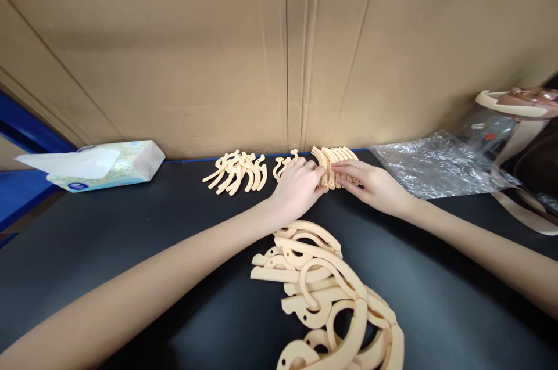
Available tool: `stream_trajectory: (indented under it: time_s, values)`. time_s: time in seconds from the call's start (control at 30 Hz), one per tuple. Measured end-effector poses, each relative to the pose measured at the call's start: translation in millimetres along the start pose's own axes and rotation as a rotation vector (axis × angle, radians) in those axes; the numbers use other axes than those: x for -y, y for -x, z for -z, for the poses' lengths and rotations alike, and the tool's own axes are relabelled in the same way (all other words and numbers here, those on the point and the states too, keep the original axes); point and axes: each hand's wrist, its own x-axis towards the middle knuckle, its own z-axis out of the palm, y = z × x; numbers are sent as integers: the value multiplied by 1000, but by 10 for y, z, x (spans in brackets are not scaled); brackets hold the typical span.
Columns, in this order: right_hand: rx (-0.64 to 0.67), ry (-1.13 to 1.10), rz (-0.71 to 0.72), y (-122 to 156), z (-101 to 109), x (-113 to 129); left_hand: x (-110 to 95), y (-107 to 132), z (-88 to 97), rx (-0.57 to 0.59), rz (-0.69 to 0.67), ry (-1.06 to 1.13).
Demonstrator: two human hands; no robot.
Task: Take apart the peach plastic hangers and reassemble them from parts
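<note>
Toward the back of the black table, my left hand (300, 184) and my right hand (368, 184) meet at a row of curved beige hanger arms (346, 155), lined up side by side. My left hand's fingers close around the arms at the row's left end. On the right, the fingers of my other hand press together against the row's front, thumb below. Beige hanger hooks (278, 168) lie just left of my left hand, partly hidden by it. Nearer me is a heap of folded beige hangers (357, 300), with hooks and round pivots showing.
A loose group of curved beige pieces (239, 172) lies left of the hands. A tissue pack (126, 164) stands at the far left. Clear plastic wrapping (440, 164) and a strapped object (518, 106) are at the right. A cardboard wall (209, 56) closes off the back.
</note>
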Motion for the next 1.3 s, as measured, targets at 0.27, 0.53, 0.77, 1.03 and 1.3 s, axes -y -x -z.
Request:
stream_trajectory:
  time_s: [0.27,0.53,0.77,1.03,1.3]
  values:
    - [7,-2,13,21,16,-2,-11,-22,-24,-39,0,64]
    - [13,-25,26,4,-19,-25,3,-24,-16,-41,36,172]
    - [-21,-160,35,71,220,430,160,287,363,-28,94,369]
    - [321,-176,-25,183,350,1146,338,936,724,237,162,540]
    - [480,-707,-414,125,305,1096,326,977,616,217,271,648]
